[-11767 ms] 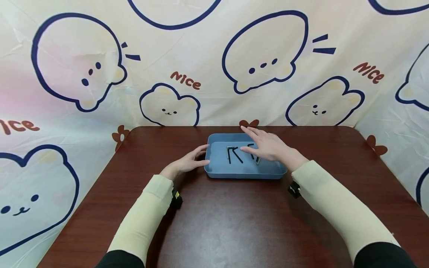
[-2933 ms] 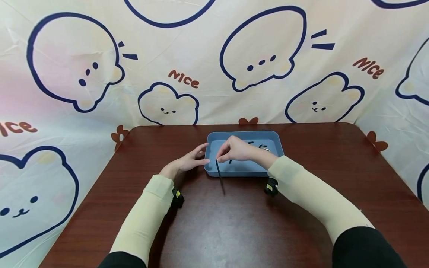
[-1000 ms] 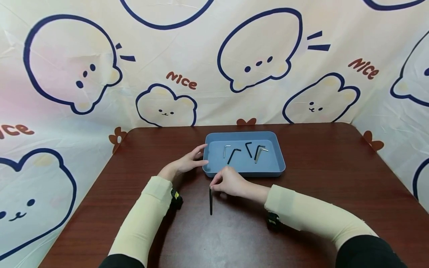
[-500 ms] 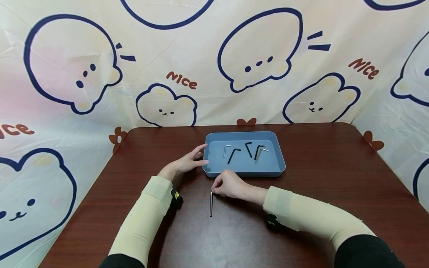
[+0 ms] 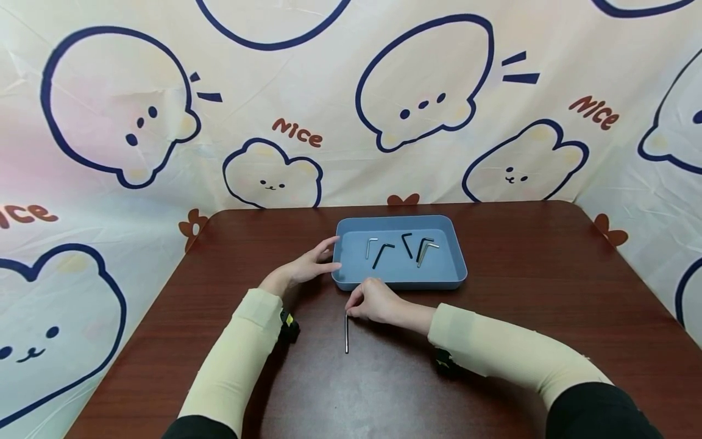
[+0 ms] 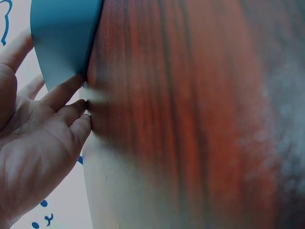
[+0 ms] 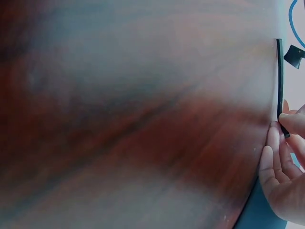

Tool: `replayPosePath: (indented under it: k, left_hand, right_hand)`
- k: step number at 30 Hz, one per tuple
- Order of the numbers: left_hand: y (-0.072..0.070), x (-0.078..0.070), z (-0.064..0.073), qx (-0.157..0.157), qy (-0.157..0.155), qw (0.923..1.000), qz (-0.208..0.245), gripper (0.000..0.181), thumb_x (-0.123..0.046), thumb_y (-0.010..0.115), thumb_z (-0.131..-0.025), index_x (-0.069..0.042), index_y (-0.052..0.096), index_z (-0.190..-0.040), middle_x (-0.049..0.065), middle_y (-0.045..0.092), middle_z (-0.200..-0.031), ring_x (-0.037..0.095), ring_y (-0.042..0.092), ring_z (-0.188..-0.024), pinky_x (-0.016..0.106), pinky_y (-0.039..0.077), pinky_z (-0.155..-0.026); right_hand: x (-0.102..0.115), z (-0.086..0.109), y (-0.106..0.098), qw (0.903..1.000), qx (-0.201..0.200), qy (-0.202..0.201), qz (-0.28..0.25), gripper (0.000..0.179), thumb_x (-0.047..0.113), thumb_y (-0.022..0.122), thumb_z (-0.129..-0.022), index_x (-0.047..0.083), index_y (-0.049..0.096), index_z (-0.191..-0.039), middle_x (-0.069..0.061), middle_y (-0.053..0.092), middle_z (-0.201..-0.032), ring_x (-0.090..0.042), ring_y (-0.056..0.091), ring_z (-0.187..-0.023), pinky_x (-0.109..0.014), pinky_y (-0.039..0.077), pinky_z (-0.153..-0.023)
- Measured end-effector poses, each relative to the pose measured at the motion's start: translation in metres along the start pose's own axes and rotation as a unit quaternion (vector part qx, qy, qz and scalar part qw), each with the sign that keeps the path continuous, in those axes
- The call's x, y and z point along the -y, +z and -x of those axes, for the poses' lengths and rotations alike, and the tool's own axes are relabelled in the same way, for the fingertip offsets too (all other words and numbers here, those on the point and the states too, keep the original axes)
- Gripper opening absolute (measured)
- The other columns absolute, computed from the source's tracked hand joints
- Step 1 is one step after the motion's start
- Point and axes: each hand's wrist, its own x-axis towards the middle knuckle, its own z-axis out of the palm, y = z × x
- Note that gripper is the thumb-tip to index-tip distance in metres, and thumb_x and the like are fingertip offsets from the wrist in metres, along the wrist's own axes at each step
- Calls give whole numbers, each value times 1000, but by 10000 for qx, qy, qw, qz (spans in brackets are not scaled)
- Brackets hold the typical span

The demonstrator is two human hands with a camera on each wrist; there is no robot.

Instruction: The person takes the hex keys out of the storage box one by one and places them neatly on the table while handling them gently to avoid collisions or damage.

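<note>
My right hand [image 5: 375,302] pinches a black hex key [image 5: 347,335] by its bent end, just in front of the blue tray [image 5: 403,285]. The key's long arm points toward me, close over the brown tabletop. In the right wrist view, thumb and fingertips close around the key [image 7: 280,78] near its short bend. My left hand [image 5: 304,266] is at the tray's left side, thumb and fingers extended along its rim; in the left wrist view, the fingers of the left hand [image 6: 43,129] reach the tray wall [image 6: 64,38]. More hex keys lie in the tray, some black [image 5: 382,256], some silver [image 5: 370,247].
Toward the tray's right half lie a black hex key [image 5: 407,245] and, close together, another black one and a silver one [image 5: 432,246]. The brown table [image 5: 521,262] extends around the tray. A cloth backdrop [image 5: 340,73] with cartoon outlines hangs behind.
Earlier my right hand hovered over the tray, then lifted a black hex key across its front rim and brought it down before the tray. In the last half second, almost nothing moves.
</note>
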Motion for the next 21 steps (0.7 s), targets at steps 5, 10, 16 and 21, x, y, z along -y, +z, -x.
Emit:
replayPosePath:
  k: [5, 10, 16, 21]
  left_hand:
    - [1, 4, -1, -43, 74, 9999, -62, 76, -24, 60, -98, -19, 12, -157, 21, 15, -158, 34, 12, -146, 60, 12, -111]
    - [1, 0, 2, -35, 64, 10000, -41, 76, -23, 60, -98, -18, 12, -157, 22, 15, -158, 35, 12, -145, 60, 11, -111]
    - [0, 2, -2, 26, 5, 10000, -15, 75, -18, 59, -99, -14, 11, -157, 24, 13, -158, 37, 10, -145, 60, 11, -111]
    - [-1, 3, -1, 24, 1, 10000, -31, 75, -18, 58, -99, -14, 10, -157, 23, 12, -158, 37, 9, -145, 61, 10, -111]
  right_hand:
    - [1, 1, -1, 10000, 29, 47, 11, 8, 5, 76, -83, 12, 79, -80, 8, 69, -74, -5, 56, -62, -23, 48, -60]
    - [2, 1, 0, 9999, -18, -27, 145, 8, 5, 76, -83, 11, 79, -81, 7, 70, -77, -5, 57, -66, -24, 48, -62]
    - [2, 1, 1, 9993, 23, -76, 354, 6, 6, 77, -83, 12, 79, -81, 8, 71, -80, -7, 58, -74, -25, 48, -65]
    - [-1, 0, 2, 9990, 55, -163, 419, 7, 7, 78, -82, 14, 79, -80, 9, 71, -80, -9, 60, -77, -26, 49, -67]
